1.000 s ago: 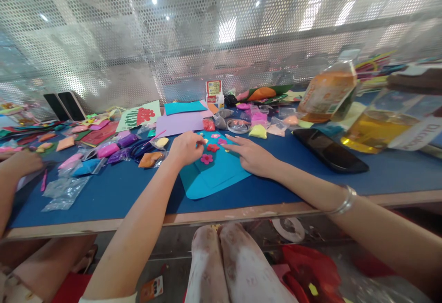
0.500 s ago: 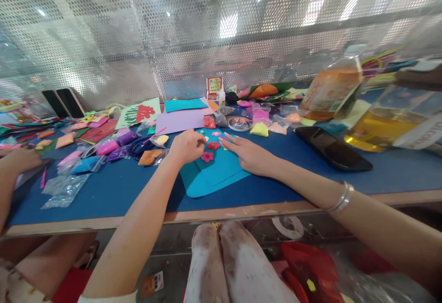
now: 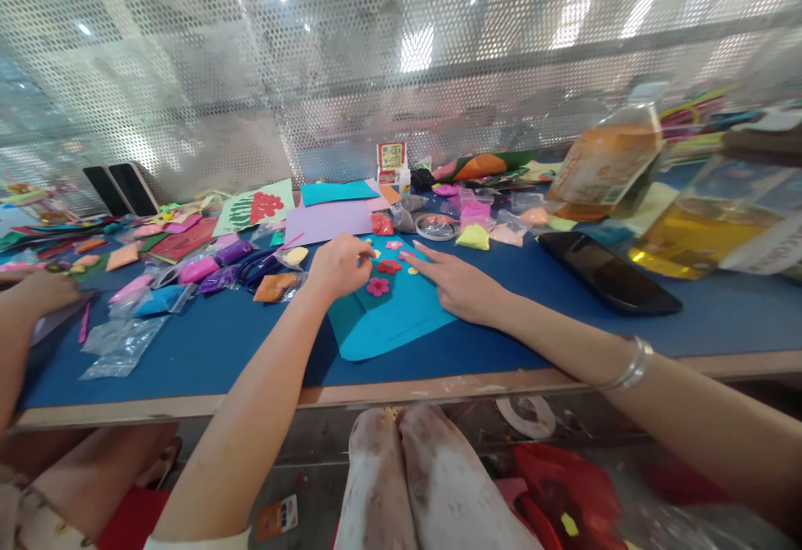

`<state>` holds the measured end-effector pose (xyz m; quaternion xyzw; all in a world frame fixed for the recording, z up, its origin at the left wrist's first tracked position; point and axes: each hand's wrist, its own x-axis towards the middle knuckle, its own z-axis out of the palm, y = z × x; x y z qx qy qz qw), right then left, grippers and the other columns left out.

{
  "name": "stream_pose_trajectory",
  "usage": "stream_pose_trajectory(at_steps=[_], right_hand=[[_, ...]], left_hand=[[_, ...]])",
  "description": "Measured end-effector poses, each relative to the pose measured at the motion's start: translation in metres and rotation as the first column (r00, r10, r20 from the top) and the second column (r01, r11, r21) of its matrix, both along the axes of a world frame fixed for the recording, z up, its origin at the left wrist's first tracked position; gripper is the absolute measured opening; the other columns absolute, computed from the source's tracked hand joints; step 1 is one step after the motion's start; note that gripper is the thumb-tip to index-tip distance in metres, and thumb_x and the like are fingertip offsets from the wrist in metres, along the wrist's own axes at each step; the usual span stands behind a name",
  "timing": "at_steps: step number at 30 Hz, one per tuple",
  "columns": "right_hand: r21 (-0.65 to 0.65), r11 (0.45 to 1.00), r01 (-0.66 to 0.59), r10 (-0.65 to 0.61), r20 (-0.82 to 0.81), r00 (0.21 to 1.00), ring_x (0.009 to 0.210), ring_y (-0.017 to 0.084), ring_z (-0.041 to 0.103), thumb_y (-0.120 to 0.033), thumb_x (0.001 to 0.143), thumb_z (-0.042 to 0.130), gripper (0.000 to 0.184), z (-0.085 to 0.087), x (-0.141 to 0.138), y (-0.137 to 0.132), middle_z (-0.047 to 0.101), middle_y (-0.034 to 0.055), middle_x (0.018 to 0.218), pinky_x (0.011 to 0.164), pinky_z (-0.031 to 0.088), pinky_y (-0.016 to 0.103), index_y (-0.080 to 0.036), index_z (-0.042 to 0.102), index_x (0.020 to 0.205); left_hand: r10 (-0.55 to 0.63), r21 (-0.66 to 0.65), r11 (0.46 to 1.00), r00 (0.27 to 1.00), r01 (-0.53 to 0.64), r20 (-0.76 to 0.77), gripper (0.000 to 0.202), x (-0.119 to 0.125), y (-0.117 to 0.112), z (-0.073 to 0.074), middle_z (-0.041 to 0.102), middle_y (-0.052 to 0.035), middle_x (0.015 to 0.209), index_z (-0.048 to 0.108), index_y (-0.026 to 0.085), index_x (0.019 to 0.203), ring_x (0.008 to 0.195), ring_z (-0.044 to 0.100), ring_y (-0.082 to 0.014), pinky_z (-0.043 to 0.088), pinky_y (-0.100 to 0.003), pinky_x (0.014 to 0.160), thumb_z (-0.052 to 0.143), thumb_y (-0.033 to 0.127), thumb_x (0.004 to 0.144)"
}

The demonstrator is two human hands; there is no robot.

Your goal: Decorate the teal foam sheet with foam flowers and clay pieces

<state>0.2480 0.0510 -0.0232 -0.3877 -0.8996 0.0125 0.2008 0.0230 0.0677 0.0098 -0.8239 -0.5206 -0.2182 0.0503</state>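
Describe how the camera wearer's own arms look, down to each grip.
The left arm is bare below a pale cuff at the picture's bottom edge. The right arm wears a shiny silver bangle; no sleeve shows. Left grip and right grip are gloveless.

Left hand (image 3: pixel 343 267) at left edge of blue card (image 3: pixel 392 324), right hand (image 3: pixel 462 284) over right edge, flowers (image 3: pixel 389 267) between

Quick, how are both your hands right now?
Left hand: fingers curled; whether it holds anything cannot be told.
Right hand: open, over the blue paper.
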Motion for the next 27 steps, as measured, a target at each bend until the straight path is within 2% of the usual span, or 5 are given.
stream_pose_trajectory(at_steps=[4,8,16,23,27], right_hand=[[-0.137,0.99,-0.04,-0.008,-0.334,0.942,0.128,0.021,0.037,0.0,0.065,0.034,0.067,0.002,-0.002,0.009,0.047,0.0091,0.134,0.102,0.035,0.043,-0.017,0.043,0.13],[-0.406,0.876,-0.262,-0.094,-0.675,0.732,0.127,0.018,0.038,-0.004,0.069,0.035,0.07,0.02,-0.017,0.024,0.038,0.0096,0.14,0.095,0.043,0.039,-0.02,0.026,0.136],[-0.534,0.713,-0.454,0.052,-0.606,0.794,0.107,0.02,0.057,-0.002,0.06,0.034,0.087,0.044,-0.039,0.015,0.056,0.0108,0.123,0.072,0.053,0.031,-0.019,0.009,0.142],[-0.59,0.61,-0.53,-0.049,-0.695,0.717,0.1,0.021,0.061,-0.007,0.065,0.033,0.072,0.036,-0.029,0.012,0.057,0.0118,0.121,0.075,0.052,0.033,-0.011,0.029,0.136],[-0.522,0.651,-0.551,-0.082,-0.769,0.633,0.106,0.024,0.057,-0.023,0.079,0.036,0.055,0.035,-0.03,0.012,0.057,0.0116,0.122,0.084,0.049,0.039,-0.013,0.037,0.133]], left_hand=[[-0.089,0.123,0.989,0.993,0.078,0.08,0.024,0.003,-0.003,-0.001,0.067,-0.0039,0.087,0.067,0.018,0.086,0.088,0.058,-0.0185,0.047,-0.031,0.079,0.048,0.013,0.072],[-0.301,0.288,0.925,0.94,0.247,0.158,0.02,0.021,-0.015,-0.002,0.065,-0.0051,0.092,0.063,0.017,0.093,0.093,0.056,-0.0174,0.046,-0.031,0.083,0.052,0.021,0.076],[-0.34,0.304,0.918,0.902,0.256,0.267,0.022,0.04,-0.018,-0.004,0.063,-0.0021,0.081,0.056,0.019,0.088,0.074,0.059,-0.0123,0.048,-0.024,0.067,0.062,0.036,0.076],[-0.399,0.494,0.807,0.916,0.325,0.049,0.019,0.043,-0.02,-0.008,0.066,-0.0042,0.081,0.059,0.018,0.083,0.08,0.061,-0.0155,0.048,-0.027,0.072,0.054,0.036,0.083],[-0.4,0.535,0.791,0.913,0.297,0.084,0.014,0.039,-0.022,-0.006,0.068,-0.005,0.088,0.058,0.018,0.09,0.086,0.062,-0.0151,0.05,-0.026,0.073,0.05,0.027,0.086]])
